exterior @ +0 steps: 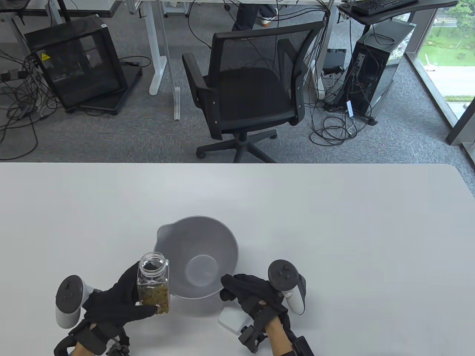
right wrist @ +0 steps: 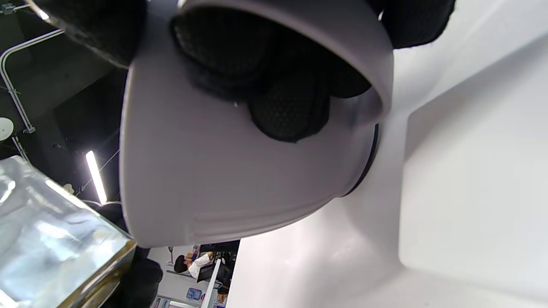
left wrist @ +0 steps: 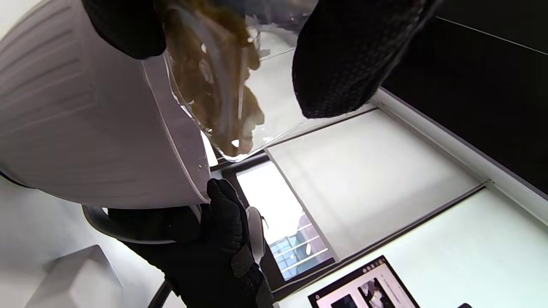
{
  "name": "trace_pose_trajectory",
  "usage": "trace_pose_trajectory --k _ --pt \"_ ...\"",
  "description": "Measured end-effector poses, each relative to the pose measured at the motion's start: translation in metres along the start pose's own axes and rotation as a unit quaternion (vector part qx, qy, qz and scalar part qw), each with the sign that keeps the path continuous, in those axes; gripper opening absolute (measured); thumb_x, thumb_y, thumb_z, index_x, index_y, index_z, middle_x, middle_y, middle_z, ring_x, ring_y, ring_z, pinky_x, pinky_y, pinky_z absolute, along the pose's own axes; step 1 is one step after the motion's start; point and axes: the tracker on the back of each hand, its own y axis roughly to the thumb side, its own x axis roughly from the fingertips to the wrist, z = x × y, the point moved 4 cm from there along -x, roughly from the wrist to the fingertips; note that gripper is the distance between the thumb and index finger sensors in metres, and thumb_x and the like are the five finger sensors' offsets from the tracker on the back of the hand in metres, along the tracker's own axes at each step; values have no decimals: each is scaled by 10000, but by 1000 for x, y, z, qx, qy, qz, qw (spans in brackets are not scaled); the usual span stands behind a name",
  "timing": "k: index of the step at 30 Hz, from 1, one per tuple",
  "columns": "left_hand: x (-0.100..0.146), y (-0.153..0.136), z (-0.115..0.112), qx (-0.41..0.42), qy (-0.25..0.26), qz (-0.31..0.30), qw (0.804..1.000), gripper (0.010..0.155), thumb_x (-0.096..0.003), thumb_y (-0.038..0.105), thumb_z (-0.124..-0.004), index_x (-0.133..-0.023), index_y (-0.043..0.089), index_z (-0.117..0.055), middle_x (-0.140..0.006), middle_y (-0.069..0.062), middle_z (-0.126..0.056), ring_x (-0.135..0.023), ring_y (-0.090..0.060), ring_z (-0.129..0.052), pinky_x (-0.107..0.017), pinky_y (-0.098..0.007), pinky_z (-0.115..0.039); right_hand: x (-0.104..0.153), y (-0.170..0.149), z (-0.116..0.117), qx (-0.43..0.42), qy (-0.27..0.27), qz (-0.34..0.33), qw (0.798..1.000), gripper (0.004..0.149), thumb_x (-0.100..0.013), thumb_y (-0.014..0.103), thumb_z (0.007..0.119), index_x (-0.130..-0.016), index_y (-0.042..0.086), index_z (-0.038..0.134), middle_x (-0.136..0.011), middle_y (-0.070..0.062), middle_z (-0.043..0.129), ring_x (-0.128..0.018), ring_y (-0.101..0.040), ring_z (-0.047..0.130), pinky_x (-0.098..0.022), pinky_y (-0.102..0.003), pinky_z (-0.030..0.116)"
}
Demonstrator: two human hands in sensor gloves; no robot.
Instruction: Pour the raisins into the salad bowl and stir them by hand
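A grey salad bowl (exterior: 200, 244) stands empty near the table's front edge. Just left of it my left hand (exterior: 138, 294) grips a clear square jar of raisins (exterior: 154, 289), upright, its mouth open and about half full. My right hand (exterior: 227, 288) holds the bowl's near right rim. In the right wrist view its fingers (right wrist: 291, 107) curl over the rim into the bowl (right wrist: 239, 184). The left wrist view shows the jar (left wrist: 214, 77) against the bowl's outer wall (left wrist: 85, 128), pinched between my gloved fingers (left wrist: 342, 55).
A white lid-like block (exterior: 231, 321) lies on the table under my right wrist, also seen in the right wrist view (right wrist: 471, 192). Beyond the table's far edge stands a black office chair (exterior: 248, 92). The white tabletop (exterior: 352, 241) stretches wide to the right and back.
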Motion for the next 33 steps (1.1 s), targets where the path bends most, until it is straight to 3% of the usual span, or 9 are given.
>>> trace_pose_trajectory --k 4,7,9,13,17,21,33 --pt "-1 5 9 -43 29 15 999 959 -451 394 -1000 -1115 -5 -436 -1076 -309 -581 -881 -502 -736 -678 -563 -717 0 -10 -4 -37 -2 7 999 528 -543 653 629 -554 175 854 -688 -155 950 -868 -415 732 -647 -649 556" --pt "-6 21 15 -119 43 39 991 913 -466 417 -986 -1145 142 -441 -1072 -307 -569 -896 -573 -685 -654 -774 -575 1 -9 -5 -22 -1 6 1000 529 -542 654 633 -562 170 846 -699 -162 933 -873 -420 718 -643 -655 558" --pt "-12 28 17 -175 45 49 982 899 -477 416 -977 -1151 213 -417 -1078 -310 -568 -903 -587 -694 -630 -823 -560 0 -8 -5 -18 2 5 1000 530 -544 655 625 -566 173 846 -707 -160 931 -870 -420 720 -639 -655 562" --pt "-32 42 12 -254 42 43 965 946 -501 392 -960 -1162 267 -295 -1142 -293 -489 -914 -590 -723 -643 -757 -656 1 -8 -5 -22 2 6 1000 531 -544 653 626 -570 170 846 -712 -168 926 -867 -424 718 -635 -658 564" --pt "-59 62 2 -303 23 14 953 1001 -500 348 -961 -1161 139 -239 -1147 -370 -358 -924 -576 -703 -682 -712 -642 1 -8 -5 -25 4 5 1000 532 -546 651 626 -574 168 846 -719 -175 921 -865 -429 717 -631 -662 565" --pt "-78 72 -7 -337 22 6 941 1021 -494 352 -962 -1156 72 -236 -1138 -389 -356 -931 -558 -694 -695 -696 -631 1 -8 -5 -27 6 5 1000 532 -545 651 626 -578 167 845 -723 -176 918 -867 -429 714 -631 -663 564" --pt "-85 60 -15 -344 65 -12 937 1016 -486 401 -963 -1154 58 -280 -1135 -371 -388 -898 -525 -742 -684 -680 -655 2 -9 -5 -36 8 6 999 531 -544 652 628 -587 169 843 -734 -176 910 -871 -427 707 -630 -665 562"
